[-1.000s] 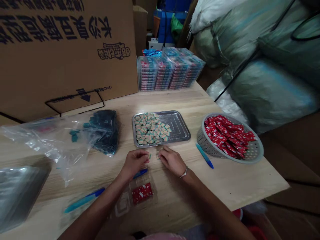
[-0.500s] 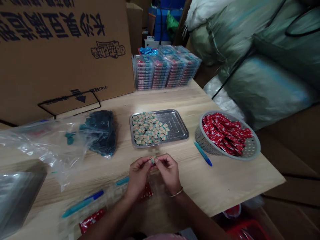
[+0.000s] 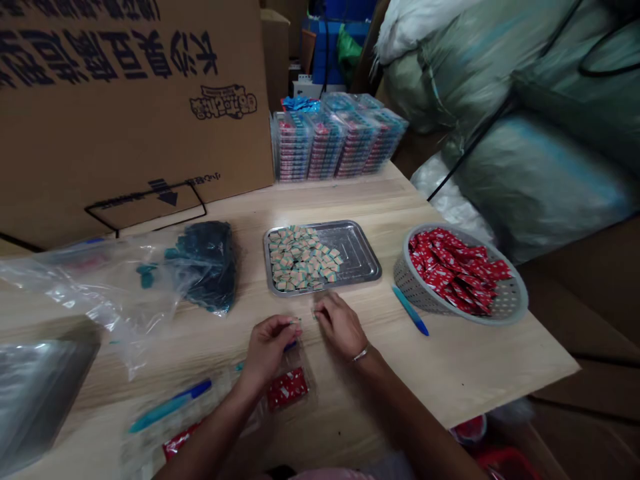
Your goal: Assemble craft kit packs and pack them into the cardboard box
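Beige-and-green tabs (image 3: 303,260): heaped just beyond both hands, most of them ahead of the gap between left and right.
Left hand (image 3: 267,347): thumb and forefinger pinched on a small pale tab (image 3: 295,323), the other fingers curled in.
Right hand (image 3: 343,327): fingers bent, thumb near the forefinger, tips low by the tabletop; whether they grip a tab I cannot tell. A bracelet (image 3: 361,353) circles the wrist.
Between the hands: a narrow gap, the fingertips facing each other but apart.
Under the left hand: a clear plastic case (image 3: 311,395) with a red patterned sachet (image 3: 287,389) in it, and part of a blue stick, mostly hidden.
Beside the left forearm: a teal-and-blue stick (image 3: 170,405) and another red sachet (image 3: 180,440), partly covered by the arm.
Metal tray (image 3: 357,250): just past the right hand's knuckles, tabs filling its left part, its right part bare.
Left of the tray: a clear plastic bag (image 3: 125,280) with dark teal pieces (image 3: 210,263).
Right of the tray: a second teal-and-blue stick (image 3: 411,311), then a grey perforated basket (image 3: 417,287) of red sachets (image 3: 450,267).
Far side: stacked clear packs (image 3: 325,147) beside a large cardboard carton (image 3: 125,133).
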The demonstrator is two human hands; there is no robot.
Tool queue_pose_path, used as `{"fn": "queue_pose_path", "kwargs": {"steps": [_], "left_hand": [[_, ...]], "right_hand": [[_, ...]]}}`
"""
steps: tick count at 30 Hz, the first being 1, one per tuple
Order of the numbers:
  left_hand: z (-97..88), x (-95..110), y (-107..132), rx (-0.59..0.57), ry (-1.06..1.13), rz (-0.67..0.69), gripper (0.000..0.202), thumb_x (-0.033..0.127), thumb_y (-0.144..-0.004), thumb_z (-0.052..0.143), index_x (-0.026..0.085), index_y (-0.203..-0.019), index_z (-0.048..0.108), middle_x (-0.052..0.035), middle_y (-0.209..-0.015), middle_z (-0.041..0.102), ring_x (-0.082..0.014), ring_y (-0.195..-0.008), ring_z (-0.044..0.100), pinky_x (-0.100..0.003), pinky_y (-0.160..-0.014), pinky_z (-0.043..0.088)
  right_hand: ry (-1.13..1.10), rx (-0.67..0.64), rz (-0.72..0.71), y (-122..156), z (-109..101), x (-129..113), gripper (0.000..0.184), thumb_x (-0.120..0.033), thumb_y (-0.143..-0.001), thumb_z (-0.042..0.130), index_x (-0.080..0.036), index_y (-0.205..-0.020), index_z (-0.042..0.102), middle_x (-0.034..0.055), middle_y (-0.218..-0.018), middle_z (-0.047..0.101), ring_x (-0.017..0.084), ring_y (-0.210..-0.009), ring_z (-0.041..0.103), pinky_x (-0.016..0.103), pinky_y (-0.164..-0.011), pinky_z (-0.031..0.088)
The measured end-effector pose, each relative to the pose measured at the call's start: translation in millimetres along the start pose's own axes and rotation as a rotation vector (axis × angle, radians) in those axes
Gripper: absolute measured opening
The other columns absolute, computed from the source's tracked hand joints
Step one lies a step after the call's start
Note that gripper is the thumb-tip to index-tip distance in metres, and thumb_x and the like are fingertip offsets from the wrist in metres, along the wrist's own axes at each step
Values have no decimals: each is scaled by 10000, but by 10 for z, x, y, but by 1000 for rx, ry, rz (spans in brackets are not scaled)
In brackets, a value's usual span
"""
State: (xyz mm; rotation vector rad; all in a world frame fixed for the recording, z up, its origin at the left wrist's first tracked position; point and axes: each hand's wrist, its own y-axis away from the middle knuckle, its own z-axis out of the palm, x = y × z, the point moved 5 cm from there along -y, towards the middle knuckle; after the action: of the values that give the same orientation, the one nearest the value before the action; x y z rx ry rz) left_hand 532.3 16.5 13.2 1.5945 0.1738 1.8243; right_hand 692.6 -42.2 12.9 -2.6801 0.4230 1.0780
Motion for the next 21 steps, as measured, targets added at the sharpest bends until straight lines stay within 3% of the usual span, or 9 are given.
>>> {"fn": "queue_pose_path", "kwargs": {"steps": [5,8,14,18,21], "left_hand": [[10,15,-12,-19,-45,49,322,368,-461,824,159,-663,685,-14,-620,681,-127,-584,622,-210,-559,478],[20,27,6,-6,-39,89,329,387,-470,814,158,-673,693,-10,-627,682,-111,-560,593,-210,-550,472],[34,-46,86,93,36,141,342,413,-508,799,157,-716,708,-12,-683,698,-108,-608,594,-210,-602,487],[43,-65,145,30,95,147,324,415,-590,775,167,-789,714,-41,-813,726,-148,-746,647,-243,-707,518],[4,-15,146,15,76,128,349,414,-537,810,166,-763,710,-36,-780,726,-147,-708,653,-246,-691,529]], "right_hand": [[-568,-123,78,39,69,-158,134,-317,-801,575,-189,-762,562,-9,-692,551,133,-640,510,245,-604,421],[-781,-58,159,97,133,-304,239,-406,-745,653,-185,-727,565,-19,-659,558,117,-607,504,226,-572,420],[-810,293,268,256,281,-435,247,-401,-749,647,-190,-676,541,-11,-608,566,123,-563,513,232,-532,426],[-716,342,199,326,277,-515,166,-300,-791,587,-195,-677,526,-20,-617,548,117,-566,513,225,-541,422],[-593,238,110,228,178,-514,136,-266,-796,565,-194,-682,544,-21,-622,548,116,-573,507,221,-542,410]]}}
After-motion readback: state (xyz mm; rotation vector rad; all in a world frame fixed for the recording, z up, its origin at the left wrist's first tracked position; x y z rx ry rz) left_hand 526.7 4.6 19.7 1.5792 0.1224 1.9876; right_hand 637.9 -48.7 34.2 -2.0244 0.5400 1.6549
